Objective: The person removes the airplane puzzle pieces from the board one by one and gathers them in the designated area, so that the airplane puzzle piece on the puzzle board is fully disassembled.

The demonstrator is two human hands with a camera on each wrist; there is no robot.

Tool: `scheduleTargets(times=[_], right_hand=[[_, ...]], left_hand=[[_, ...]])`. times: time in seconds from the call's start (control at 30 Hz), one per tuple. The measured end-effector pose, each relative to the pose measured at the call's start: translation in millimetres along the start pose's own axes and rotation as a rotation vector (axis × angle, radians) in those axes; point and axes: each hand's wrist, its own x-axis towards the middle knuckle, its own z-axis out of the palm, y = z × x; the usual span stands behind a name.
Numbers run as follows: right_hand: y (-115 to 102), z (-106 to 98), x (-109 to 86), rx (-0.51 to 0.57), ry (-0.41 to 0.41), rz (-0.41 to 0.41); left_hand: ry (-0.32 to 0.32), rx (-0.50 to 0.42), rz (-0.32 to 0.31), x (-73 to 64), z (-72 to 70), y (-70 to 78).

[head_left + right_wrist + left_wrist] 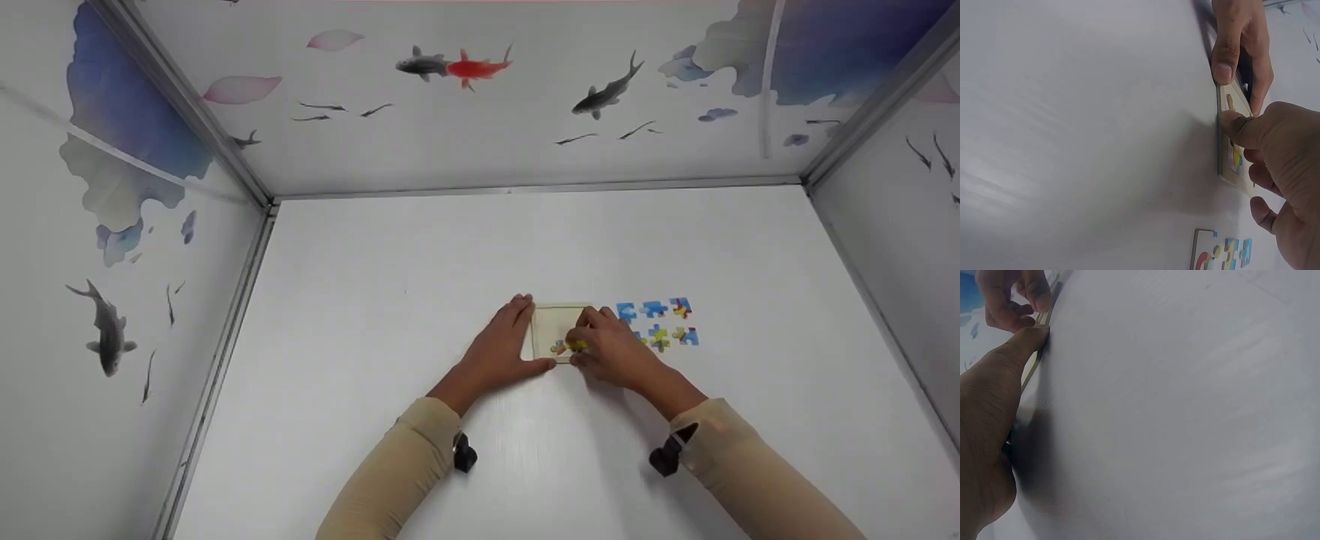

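Observation:
A shallow wooden puzzle tray (551,319) lies on the table, with a small colourful jigsaw piece (558,347) in its near left part. My left hand (504,341) braces the tray, long fingers stretched along its left side and thumb (1223,72) pressed on the near rim. Over the tray's near right part, my right hand (611,346) has its fingers curled round a yellow jigsaw piece (577,344), low against the tray floor. The right thumb (1234,124) is right at the near rim. Part of the yellow piece is hidden beneath the right fingers.
Loose jigsaw pieces (659,337), blue, yellow and red, lie in two rows just right of the tray, some partly covered by the right hand. White walls (525,150) painted with fish enclose the table (420,247) at the back and sides.

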Motion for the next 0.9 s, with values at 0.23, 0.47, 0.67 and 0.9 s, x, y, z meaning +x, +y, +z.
scheduleTargets(times=[0.23, 0.47, 0.67, 0.9], right_hand=[[-3.2, -1.6, -0.5, -0.002, 0.001, 0.029], [-3.5, -0.4, 0.7, -0.015, -0.018, 0.052], [-4.7, 0.9, 1.9, -0.013, -0.027, 0.075], [-4.7, 0.2, 0.4, -0.009, 0.001, 0.040]], left_hand=[[-0.009, 0.002, -0.012, 1.0, 0.9, -0.5], [-0.013, 0.004, -0.014, 1.2, 1.1, -0.6], [-0.008, 0.013, -0.009, 1.9, 1.8, -1.2], [-0.023, 0.000, -0.014, 1.6, 1.3, -1.7]])
